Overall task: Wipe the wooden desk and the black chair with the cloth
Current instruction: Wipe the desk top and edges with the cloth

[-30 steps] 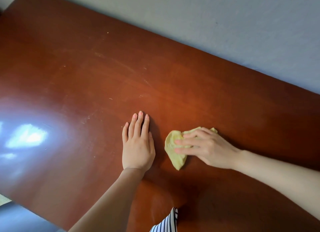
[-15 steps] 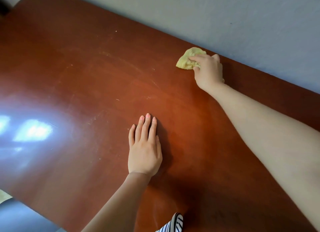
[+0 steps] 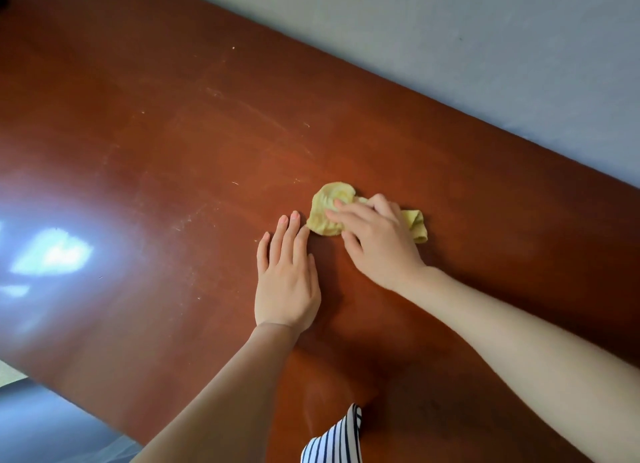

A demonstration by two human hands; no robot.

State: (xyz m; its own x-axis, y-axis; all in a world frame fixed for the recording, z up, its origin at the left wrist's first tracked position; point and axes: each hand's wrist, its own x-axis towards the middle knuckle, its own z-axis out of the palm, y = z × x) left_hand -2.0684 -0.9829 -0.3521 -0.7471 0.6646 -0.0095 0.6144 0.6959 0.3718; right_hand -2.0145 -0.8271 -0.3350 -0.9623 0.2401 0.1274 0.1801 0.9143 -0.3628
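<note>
Left hand point(image 3: 285, 282) flat, fingers straight; right hand point(image 3: 379, 241) palm down, fingers outstretched

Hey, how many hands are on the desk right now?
2. The left hand lies flat on the wooden desk; the right hand, just beside it, presses the yellow cloth down. None seem hidden.
</note>
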